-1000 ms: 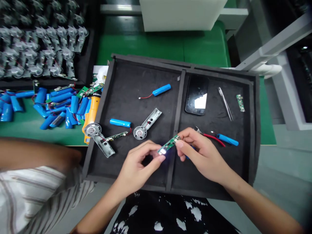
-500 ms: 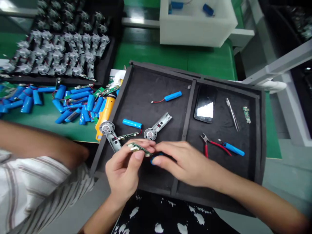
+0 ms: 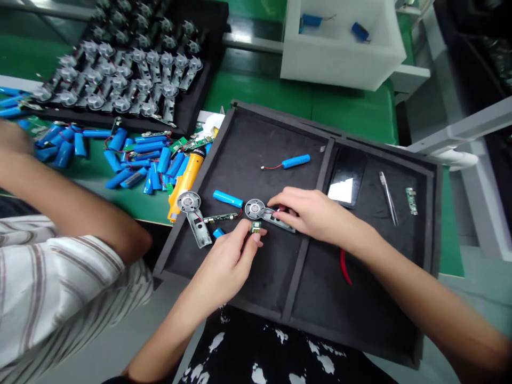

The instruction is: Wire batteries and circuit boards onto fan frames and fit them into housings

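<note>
My left hand (image 3: 230, 258) pinches a small green circuit board (image 3: 256, 228) with a lit display between thumb and fingers. The end of a blue battery (image 3: 218, 233) peeks out behind that hand; any link to the board is hidden. My right hand (image 3: 306, 213) is closed over a grey fan housing (image 3: 255, 209), its fingertips pinching a small white connector (image 3: 277, 212) by the housing's arm. Left of it lie a blue battery (image 3: 227, 199) wired to another board (image 3: 221, 217) and a second fan housing (image 3: 199, 229).
The black divided tray (image 3: 298, 280) also holds a wired battery (image 3: 296, 161), a phone (image 3: 347, 178), tweezers (image 3: 388, 197), a board (image 3: 411, 201) and red-handled pliers (image 3: 344, 266). A yellow tool (image 3: 187, 184) leans by its left edge. A co-worker's arm (image 3: 80, 197) is at left.
My right hand has left the battery beside the board and moved up onto the fan housing, which has turned. My left hand has shifted right with the board. The camera view has shifted.
</note>
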`<action>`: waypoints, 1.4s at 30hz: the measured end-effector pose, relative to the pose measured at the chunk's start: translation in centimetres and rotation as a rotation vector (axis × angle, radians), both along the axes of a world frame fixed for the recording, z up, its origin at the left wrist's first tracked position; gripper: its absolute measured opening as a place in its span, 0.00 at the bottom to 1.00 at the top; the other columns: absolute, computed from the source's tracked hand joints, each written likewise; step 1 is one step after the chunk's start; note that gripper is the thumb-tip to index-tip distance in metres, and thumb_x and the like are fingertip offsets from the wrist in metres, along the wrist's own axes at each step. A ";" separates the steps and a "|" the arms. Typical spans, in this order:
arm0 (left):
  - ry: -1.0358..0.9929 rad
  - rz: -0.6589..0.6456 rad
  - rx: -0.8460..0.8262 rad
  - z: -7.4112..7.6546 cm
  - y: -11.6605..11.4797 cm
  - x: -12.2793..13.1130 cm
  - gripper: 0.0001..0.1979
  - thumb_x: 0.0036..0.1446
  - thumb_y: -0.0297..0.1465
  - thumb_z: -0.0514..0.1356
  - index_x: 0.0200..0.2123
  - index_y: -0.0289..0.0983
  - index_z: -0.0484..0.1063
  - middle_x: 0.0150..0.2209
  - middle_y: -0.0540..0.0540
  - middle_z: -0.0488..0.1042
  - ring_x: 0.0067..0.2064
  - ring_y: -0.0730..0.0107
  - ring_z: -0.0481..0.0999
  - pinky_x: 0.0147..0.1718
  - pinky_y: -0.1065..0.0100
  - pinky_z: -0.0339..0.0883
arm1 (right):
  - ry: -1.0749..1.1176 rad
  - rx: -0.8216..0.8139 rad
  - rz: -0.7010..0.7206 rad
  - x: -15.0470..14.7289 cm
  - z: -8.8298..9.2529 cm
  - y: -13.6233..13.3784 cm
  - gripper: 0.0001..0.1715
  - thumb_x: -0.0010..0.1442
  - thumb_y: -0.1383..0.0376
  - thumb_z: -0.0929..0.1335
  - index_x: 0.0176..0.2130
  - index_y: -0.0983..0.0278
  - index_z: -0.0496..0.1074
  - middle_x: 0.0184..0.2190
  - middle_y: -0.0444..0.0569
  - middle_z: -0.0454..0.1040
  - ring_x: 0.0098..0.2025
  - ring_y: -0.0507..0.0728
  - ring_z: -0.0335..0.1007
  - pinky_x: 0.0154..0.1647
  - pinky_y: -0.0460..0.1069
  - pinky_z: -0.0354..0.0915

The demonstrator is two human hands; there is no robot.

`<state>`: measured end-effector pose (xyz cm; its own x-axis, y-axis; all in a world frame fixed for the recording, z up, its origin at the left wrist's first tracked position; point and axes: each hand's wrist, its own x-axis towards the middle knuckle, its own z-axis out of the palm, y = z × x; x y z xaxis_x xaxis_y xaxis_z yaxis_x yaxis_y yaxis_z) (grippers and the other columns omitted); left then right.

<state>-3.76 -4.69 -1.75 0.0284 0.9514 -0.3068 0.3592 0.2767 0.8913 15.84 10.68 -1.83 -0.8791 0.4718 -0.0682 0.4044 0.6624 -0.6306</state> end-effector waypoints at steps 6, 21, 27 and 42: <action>0.182 0.004 0.082 0.0 1.8 -0.2 0.10 0.75 0.39 0.51 0.45 0.41 0.69 0.36 0.50 0.76 0.39 0.65 0.78 0.36 0.66 0.66 | 0.117 -0.476 -0.140 0.4 -0.5 -4.9 0.16 0.71 0.64 0.68 0.56 0.59 0.75 0.43 0.45 0.80 0.38 0.51 0.79 0.41 0.46 0.74; 0.437 -0.202 0.295 0.3 1.8 0.2 0.01 0.65 0.30 0.59 0.39 0.40 0.68 0.27 0.55 0.66 0.31 0.67 0.69 0.40 0.62 0.62 | 0.083 0.257 -0.020 0.9 -0.6 -3.8 0.11 0.72 0.65 0.66 0.48 0.62 0.78 0.55 0.53 0.74 0.60 0.65 0.65 0.58 0.60 0.62; 0.571 -0.311 0.347 -1.1 1.4 0.9 0.11 0.68 0.39 0.61 0.37 0.38 0.73 0.24 0.54 0.69 0.30 0.66 0.70 0.47 0.57 0.62 | 0.087 0.170 0.012 0.7 -1.9 -4.1 0.12 0.73 0.66 0.65 0.51 0.64 0.77 0.55 0.55 0.74 0.60 0.63 0.67 0.58 0.59 0.64; 0.537 -0.175 0.256 -1.4 1.5 1.2 0.07 0.67 0.31 0.60 0.34 0.39 0.74 0.23 0.55 0.70 0.29 0.68 0.71 0.43 0.59 0.61 | 0.108 0.135 -0.070 1.6 -1.7 -4.6 0.09 0.72 0.66 0.67 0.50 0.60 0.75 0.54 0.50 0.75 0.59 0.62 0.66 0.62 0.59 0.59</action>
<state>-2.57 -3.17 -3.13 0.0959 0.9918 -0.0841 0.7968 -0.0258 0.6036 17.48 6.05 -3.56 -0.8428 0.5302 0.0928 0.3869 0.7166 -0.5804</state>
